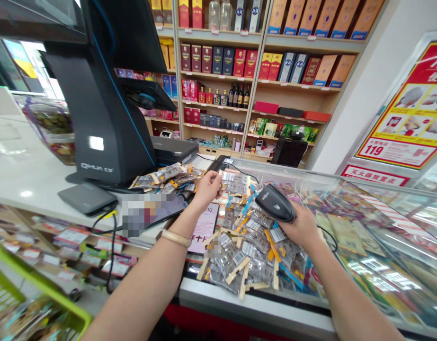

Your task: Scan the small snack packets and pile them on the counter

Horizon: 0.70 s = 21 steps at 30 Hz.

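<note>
My right hand (301, 227) is wrapped round the handle of a black barcode scanner (275, 202), its head pointing left above a heap of packets. With fingers pinched, my left hand (208, 188) grips the pale edge of a small clear packet (236, 182) bearing a barcode label. Below both hands, many similar packets (255, 255) with tan, orange or blue edges lie piled on the glass counter. What is inside the packets is too small to make out. More packets (168, 176) are heaped left of my left hand, beside a phone (170, 210).
A black checkout terminal (108, 118) stands on the white counter (22, 184) at left, with a dark flat box (86, 198) at its foot. A printed sheet (206, 229) lies under my left forearm. The scanner cable (334, 239) curls at right. Bottle shelves (220, 35) line the back.
</note>
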Available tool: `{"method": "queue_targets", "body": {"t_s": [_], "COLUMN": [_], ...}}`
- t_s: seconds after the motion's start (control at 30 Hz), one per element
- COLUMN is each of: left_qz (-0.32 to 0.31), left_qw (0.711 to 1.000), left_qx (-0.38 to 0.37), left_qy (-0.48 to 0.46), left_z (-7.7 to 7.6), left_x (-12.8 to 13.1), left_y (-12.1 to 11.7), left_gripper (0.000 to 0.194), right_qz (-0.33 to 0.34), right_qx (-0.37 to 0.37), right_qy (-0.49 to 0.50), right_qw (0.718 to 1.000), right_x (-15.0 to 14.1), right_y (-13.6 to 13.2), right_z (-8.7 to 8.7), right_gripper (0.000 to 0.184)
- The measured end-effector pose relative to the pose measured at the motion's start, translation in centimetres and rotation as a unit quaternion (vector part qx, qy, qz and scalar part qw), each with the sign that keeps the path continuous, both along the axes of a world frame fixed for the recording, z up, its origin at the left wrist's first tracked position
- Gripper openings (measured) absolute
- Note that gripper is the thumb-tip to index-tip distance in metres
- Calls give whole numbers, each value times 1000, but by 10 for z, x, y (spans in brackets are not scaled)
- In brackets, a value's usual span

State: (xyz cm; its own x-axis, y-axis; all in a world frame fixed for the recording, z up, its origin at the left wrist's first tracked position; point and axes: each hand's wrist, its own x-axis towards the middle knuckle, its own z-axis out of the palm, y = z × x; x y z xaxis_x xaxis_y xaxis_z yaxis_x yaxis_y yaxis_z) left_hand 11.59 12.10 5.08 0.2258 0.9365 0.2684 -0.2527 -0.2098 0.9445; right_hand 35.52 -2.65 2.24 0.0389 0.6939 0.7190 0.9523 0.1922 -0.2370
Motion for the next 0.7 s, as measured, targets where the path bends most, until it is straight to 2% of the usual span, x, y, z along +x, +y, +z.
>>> {"method": "queue_targets", "body": {"t_s": [0.07, 0.13, 0.27, 0.33, 0.4, 0.6, 0.67, 0.7], "left_qz": [57, 125, 241, 275, 294, 291, 278, 266], "left_qw": [996, 978, 913, 883, 866, 860, 873, 889], "left_qx": [-24, -41, -49, -47, -41, -60, -72, -78], "left_qy": [-69, -161, -326, -377, -403, -414, -393, -365], "left_z": [5, 11, 18, 18, 18, 16, 16, 15], "left_x": [-1, -4, -17, -23, -26, -23, -20, -18], "left_y": [1, 5, 15, 19, 22, 20, 18, 17], "left_gripper": [23, 18, 13, 13, 13, 9, 9, 8], "right_qz": [3, 7, 0, -2, -2, -8, -8, -9], "right_qx": [9, 17, 21, 18, 14, 3, 2, 2], "right_qy": [-5, -13, -32, -37, -40, -34, -27, -24], "right_qw": [1000, 1000, 999, 999, 999, 999, 1000, 1000], "right_x": [2, 5, 10, 10, 10, 7, 7, 7], "right_y": [1, 2, 4, 5, 4, 3, 3, 3], "right_z": [-3, -5, -10, -12, -13, -10, -9, -9], "right_gripper": [35, 38, 39, 41, 40, 31, 34, 36]}}
